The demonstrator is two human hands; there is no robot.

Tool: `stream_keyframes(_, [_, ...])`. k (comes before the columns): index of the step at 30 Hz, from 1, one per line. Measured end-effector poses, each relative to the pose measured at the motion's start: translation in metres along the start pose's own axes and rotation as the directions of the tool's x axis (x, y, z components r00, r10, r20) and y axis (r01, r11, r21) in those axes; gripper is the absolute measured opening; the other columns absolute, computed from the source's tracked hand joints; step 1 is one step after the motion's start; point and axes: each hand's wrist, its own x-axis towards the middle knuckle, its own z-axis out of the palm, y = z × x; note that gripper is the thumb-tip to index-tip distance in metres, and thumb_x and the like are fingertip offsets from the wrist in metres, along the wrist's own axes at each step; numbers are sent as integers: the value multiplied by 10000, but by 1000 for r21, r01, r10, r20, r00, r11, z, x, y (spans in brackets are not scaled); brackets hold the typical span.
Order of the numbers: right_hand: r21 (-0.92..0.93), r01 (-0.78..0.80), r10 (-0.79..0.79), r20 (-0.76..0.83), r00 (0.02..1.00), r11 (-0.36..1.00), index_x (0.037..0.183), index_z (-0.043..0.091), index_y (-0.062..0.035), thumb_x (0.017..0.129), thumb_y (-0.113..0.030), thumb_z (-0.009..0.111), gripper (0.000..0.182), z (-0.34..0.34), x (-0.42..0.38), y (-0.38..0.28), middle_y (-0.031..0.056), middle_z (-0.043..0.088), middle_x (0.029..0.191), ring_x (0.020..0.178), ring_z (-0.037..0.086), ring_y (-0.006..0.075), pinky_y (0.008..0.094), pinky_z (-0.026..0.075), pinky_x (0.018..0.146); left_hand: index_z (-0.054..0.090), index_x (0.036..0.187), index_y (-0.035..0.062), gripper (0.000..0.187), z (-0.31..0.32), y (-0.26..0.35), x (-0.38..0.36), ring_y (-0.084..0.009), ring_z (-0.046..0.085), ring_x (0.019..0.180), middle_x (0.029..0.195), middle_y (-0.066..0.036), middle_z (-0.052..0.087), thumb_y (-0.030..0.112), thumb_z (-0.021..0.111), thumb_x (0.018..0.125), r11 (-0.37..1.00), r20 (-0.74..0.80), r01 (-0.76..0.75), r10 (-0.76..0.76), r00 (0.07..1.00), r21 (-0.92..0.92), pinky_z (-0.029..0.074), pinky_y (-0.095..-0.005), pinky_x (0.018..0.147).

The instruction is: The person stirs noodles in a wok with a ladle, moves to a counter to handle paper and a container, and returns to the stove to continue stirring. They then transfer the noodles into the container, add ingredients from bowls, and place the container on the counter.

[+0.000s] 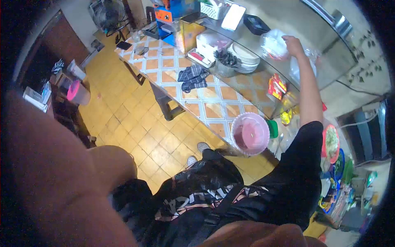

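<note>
Reaching over glass shelf (334,61), right hand (292,45) curls fingers at edge of clear plastic bag (273,43); pinch or mere touch, cannot tell. Left hand out of view. Gentle, steady contact probably suits thin plastic. Below fingers, tile-patterned table (212,110); farther off, yellow-tiled floor (142,133).

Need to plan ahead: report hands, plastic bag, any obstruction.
Right hand at clear plastic bag, grip unclear; left hand out of view. Bag on glass shelf. Black container beside it, second bag close by.

whitish bag (273,44), pink basin (262,139), dark checked cloth (193,78), orange tabletop (214,110) gridded grey
</note>
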Motion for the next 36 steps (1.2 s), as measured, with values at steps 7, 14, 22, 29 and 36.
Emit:
stream_keyframes(7, [-101,606,-569,252,783,789,641,546,-7,792,-167,557,220,91,36,115,74,461,566,546,407,145,351,370,528,540,901,71,185,-3,-26,26,-200,598,823,855,-85,625,237,459,885,981,63,-51,40,997,186,427,-325,821])
stream_keyframes(14, [347,69,-183,308,934,935,858,639,26,788,-138,550,199,-10,27,10,180,626,748,731,599,319,379,462,739,542,968,66,247,-14,-53,-6,-227,592,854,880,-102,623,276,428,904,925,75,-88,65,995,369,414,-359,852])
stream_keyframes(22, [-3,10,-9,186,982,1000,1063,596,18,836,-34,466,267,3,28,6,235,600,1072,977,577,396,432,451,863,544,1044,61,324,-33,26,1,-258,584,888,908,-121,621,321,391,925,720,15,-107,133,991,686,400,-398,888])
stream_keyframes(29, [-366,68,-199,-334,921,928,1146,610,-35,895,-114,439,314,45,46,-5,139,609,1156,1082,559,315,382,436,921,546,1110,56,393,19,210,-23,-284,578,918,932,-138,619,360,360,944,136,244,-337,454,857,932,388,-432,918])
stream_keyframes(36, [768,512,-158,-492,856,385,990,589,5,883,-107,514,172,172,-63,-472,133,637,977,915,592,286,381,471,816,602,897,11,131,-21,308,-370,-240,588,740,800,-151,601,112,545,835,-326,-931,924,232,282,199,469,-337,671])
